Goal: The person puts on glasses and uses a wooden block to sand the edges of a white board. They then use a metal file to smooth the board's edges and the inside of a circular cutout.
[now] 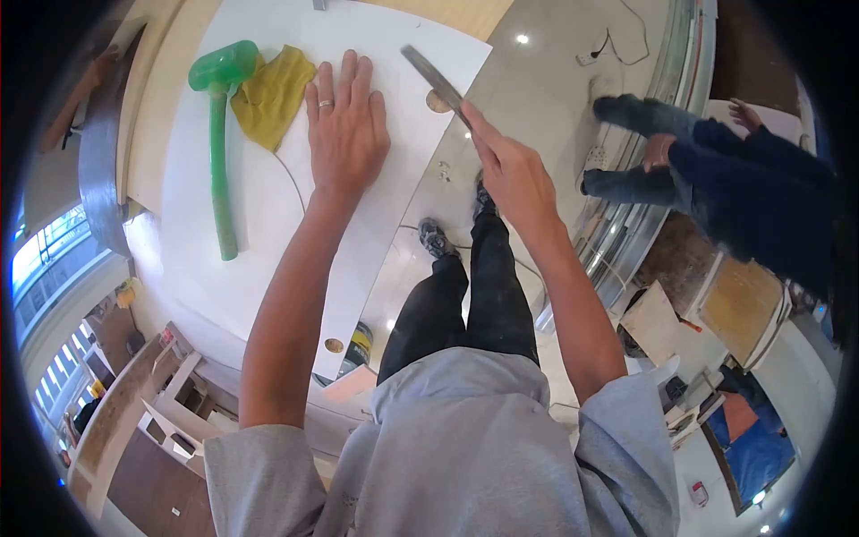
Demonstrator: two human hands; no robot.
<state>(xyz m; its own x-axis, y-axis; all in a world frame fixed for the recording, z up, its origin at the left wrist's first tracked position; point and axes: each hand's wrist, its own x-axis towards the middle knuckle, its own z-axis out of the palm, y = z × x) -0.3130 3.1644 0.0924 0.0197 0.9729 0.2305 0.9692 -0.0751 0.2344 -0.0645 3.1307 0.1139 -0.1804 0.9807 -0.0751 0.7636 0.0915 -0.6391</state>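
My left hand lies flat, fingers spread, on a white panel; a ring shows on one finger. My right hand is closed around a thin grey metal blade-like tool, whose far end reaches over the panel's right edge near a round hole. Just left of my left hand rest a yellow cloth and a green rubber mallet, both on the panel.
Another person in dark blue clothes crouches on the glossy floor at the right. A second round hole marks the panel's near edge. Wooden boards and cut pieces lie around the edges of the view.
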